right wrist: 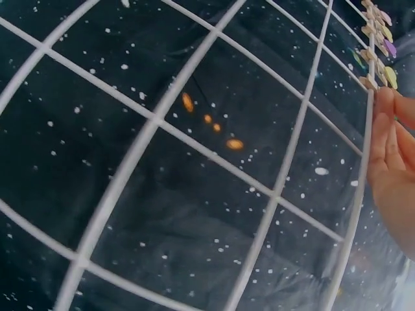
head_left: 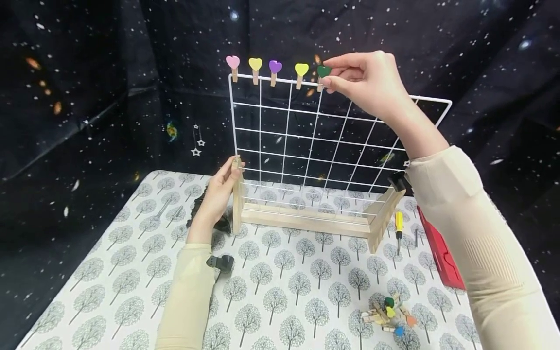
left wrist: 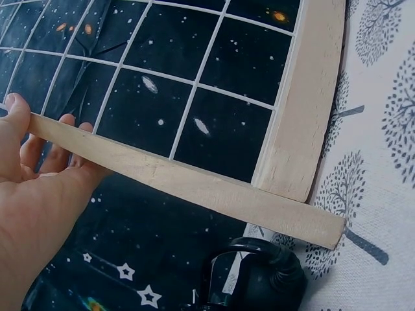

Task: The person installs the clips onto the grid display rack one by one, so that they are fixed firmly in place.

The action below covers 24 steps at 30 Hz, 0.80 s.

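Note:
A white wire grid (head_left: 302,131) stands upright in a wooden frame (head_left: 306,221) on the table. My left hand (head_left: 217,197) grips the frame's left wooden post (left wrist: 168,175), thumb on one side and fingers on the other. Up at the grid's top wire, my right hand (head_left: 372,82) pinches a clothespin with a green heart (head_left: 323,71). To its left, several heart clothespins sit along the same wire: a pink one (head_left: 233,63), a yellow one (head_left: 255,64), a purple one (head_left: 275,67) and another yellow one (head_left: 302,70). In the right wrist view the fingers (right wrist: 382,123) overlap the top wire.
A pile of heart clothespins (head_left: 389,313) lies at the front right. A yellow-handled screwdriver (head_left: 399,226) and a red case (head_left: 442,253) are right of the frame. A black object (left wrist: 259,278) stands behind the left post. The tablecloth (head_left: 131,272) has a tree print.

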Each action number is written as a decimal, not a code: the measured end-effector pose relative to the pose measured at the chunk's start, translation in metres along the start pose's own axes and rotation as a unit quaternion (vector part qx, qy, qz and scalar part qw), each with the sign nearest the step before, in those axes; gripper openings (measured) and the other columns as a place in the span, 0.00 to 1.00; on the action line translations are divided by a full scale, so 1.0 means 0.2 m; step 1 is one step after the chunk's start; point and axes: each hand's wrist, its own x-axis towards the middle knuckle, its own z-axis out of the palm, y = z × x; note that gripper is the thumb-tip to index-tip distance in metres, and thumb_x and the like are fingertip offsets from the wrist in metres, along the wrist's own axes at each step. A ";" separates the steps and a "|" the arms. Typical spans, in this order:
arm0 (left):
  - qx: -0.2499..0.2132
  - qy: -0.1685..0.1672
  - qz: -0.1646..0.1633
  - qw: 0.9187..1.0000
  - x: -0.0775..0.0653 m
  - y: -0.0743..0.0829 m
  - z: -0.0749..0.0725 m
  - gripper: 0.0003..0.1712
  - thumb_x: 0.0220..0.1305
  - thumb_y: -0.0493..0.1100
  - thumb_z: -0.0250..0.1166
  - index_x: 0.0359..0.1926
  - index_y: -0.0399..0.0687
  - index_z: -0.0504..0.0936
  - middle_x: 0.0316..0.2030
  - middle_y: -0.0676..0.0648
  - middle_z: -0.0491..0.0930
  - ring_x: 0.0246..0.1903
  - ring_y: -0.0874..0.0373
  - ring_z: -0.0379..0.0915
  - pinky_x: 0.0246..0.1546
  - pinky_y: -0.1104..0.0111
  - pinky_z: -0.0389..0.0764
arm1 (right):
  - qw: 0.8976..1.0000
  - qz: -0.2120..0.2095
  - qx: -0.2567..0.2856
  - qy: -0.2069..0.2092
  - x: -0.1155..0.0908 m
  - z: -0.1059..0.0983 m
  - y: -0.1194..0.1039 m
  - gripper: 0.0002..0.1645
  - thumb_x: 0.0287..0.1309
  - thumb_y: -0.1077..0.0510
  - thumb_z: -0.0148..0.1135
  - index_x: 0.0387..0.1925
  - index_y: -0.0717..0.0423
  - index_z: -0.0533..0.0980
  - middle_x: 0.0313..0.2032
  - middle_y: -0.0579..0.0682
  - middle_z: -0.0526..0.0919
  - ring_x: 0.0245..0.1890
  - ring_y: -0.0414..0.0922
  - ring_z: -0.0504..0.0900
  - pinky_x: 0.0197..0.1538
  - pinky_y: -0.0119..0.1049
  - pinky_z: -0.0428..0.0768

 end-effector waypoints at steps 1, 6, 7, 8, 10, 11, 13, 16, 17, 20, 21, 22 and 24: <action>0.001 0.000 0.000 1.000 0.00 0.00 0.00 0.26 0.63 0.51 0.47 0.63 0.64 0.56 0.59 0.45 0.62 0.59 0.56 0.58 0.60 0.57 0.58 | 1.000 -0.004 0.012 0.010 -0.01 0.00 0.01 0.22 0.46 0.48 0.63 0.44 0.50 0.77 0.24 0.40 0.82 0.26 0.33 0.79 0.25 0.26 0.63; -0.001 0.001 -0.001 1.000 0.00 0.00 0.00 0.26 0.63 0.51 0.47 0.63 0.64 0.56 0.59 0.45 0.62 0.59 0.56 0.57 0.60 0.57 0.57 | 0.996 -0.035 0.070 0.050 -0.12 0.01 0.03 0.18 0.46 0.54 0.64 0.43 0.53 0.78 0.25 0.43 0.82 0.25 0.34 0.80 0.17 0.25 0.62; -0.001 0.001 -0.002 1.000 0.00 0.00 0.00 0.26 0.63 0.51 0.47 0.63 0.64 0.56 0.59 0.46 0.63 0.59 0.56 0.57 0.60 0.57 0.57 | 0.994 -0.044 0.081 0.052 -0.15 0.02 0.03 0.17 0.47 0.55 0.63 0.42 0.55 0.78 0.26 0.44 0.82 0.25 0.35 0.80 0.16 0.24 0.63; -0.001 0.001 -0.003 1.000 0.00 0.00 0.00 0.26 0.63 0.51 0.47 0.63 0.64 0.56 0.59 0.46 0.62 0.59 0.56 0.57 0.60 0.57 0.57 | 0.994 -0.048 0.089 0.051 -0.18 0.02 0.03 0.16 0.47 0.56 0.63 0.41 0.56 0.78 0.26 0.46 0.83 0.25 0.36 0.80 0.17 0.23 0.66; -0.002 0.000 -0.005 1.000 0.00 0.00 0.00 0.26 0.63 0.51 0.47 0.63 0.63 0.56 0.59 0.46 0.63 0.59 0.56 0.57 0.60 0.57 0.57 | 0.992 -0.057 0.101 0.045 -0.26 0.04 0.04 0.15 0.47 0.58 0.63 0.39 0.58 0.78 0.26 0.50 0.83 0.25 0.38 0.80 0.20 0.22 0.71; -0.004 0.000 -0.005 1.000 0.00 -0.01 0.00 0.27 0.63 0.51 0.47 0.63 0.63 0.56 0.59 0.46 0.62 0.59 0.56 0.57 0.60 0.57 0.57 | 0.992 -0.062 0.101 0.041 -0.30 0.05 0.05 0.14 0.48 0.59 0.62 0.39 0.59 0.78 0.26 0.51 0.83 0.25 0.38 0.80 0.22 0.23 0.73; -0.004 0.000 -0.004 1.000 0.01 -0.01 -0.01 0.27 0.63 0.51 0.47 0.63 0.64 0.56 0.59 0.47 0.63 0.59 0.56 0.58 0.60 0.57 0.58 | 0.992 -0.072 0.094 0.031 -0.37 0.09 0.08 0.13 0.48 0.60 0.62 0.37 0.60 0.78 0.28 0.53 0.82 0.25 0.38 0.80 0.24 0.23 0.75; -0.006 0.002 -0.002 1.000 0.01 -0.01 -0.01 0.27 0.63 0.52 0.47 0.63 0.64 0.56 0.58 0.48 0.63 0.59 0.56 0.58 0.60 0.56 0.57 | 0.995 -0.076 0.068 0.014 -0.48 0.15 0.16 0.12 0.47 0.61 0.62 0.37 0.60 0.78 0.31 0.52 0.82 0.26 0.38 0.79 0.27 0.24 0.76; -0.007 0.002 -0.001 1.000 0.01 -0.02 -0.01 0.27 0.63 0.52 0.47 0.63 0.64 0.56 0.58 0.48 0.63 0.59 0.55 0.58 0.60 0.56 0.57 | 0.995 -0.078 0.061 0.007 -0.52 0.18 0.19 0.12 0.47 0.62 0.63 0.36 0.60 0.78 0.31 0.51 0.82 0.27 0.38 0.78 0.29 0.25 0.76; -0.009 0.002 0.001 1.000 0.00 -0.02 -0.01 0.27 0.63 0.51 0.47 0.63 0.63 0.56 0.58 0.48 0.63 0.59 0.55 0.57 0.60 0.56 0.56 | 0.996 -0.071 0.042 -0.023 -0.65 0.26 0.34 0.13 0.47 0.60 0.63 0.38 0.55 0.79 0.31 0.45 0.82 0.27 0.35 0.77 0.34 0.26 0.76; -0.010 0.001 0.001 1.000 0.00 -0.02 -0.01 0.27 0.63 0.51 0.47 0.63 0.63 0.56 0.58 0.48 0.63 0.59 0.55 0.57 0.60 0.56 0.56 | 0.996 -0.070 0.038 -0.037 -0.70 0.29 0.40 0.13 0.47 0.59 0.63 0.39 0.54 0.78 0.32 0.44 0.82 0.28 0.34 0.76 0.34 0.27 0.77; -0.011 0.000 0.001 1.000 0.00 -0.02 -0.01 0.27 0.63 0.51 0.47 0.63 0.63 0.56 0.58 0.48 0.63 0.59 0.55 0.57 0.60 0.56 0.56 | 0.996 -0.068 0.033 -0.050 -0.75 0.32 0.47 0.14 0.47 0.58 0.63 0.39 0.52 0.78 0.30 0.42 0.81 0.27 0.34 0.76 0.34 0.28 0.77; -0.013 -0.003 0.003 1.000 0.00 -0.01 0.00 0.27 0.63 0.51 0.47 0.63 0.63 0.56 0.58 0.48 0.63 0.59 0.56 0.57 0.60 0.56 0.56 | 0.995 -0.057 0.020 -0.073 -0.86 0.36 0.58 0.14 0.47 0.56 0.63 0.40 0.50 0.79 0.29 0.38 0.80 0.27 0.32 0.75 0.32 0.28 0.77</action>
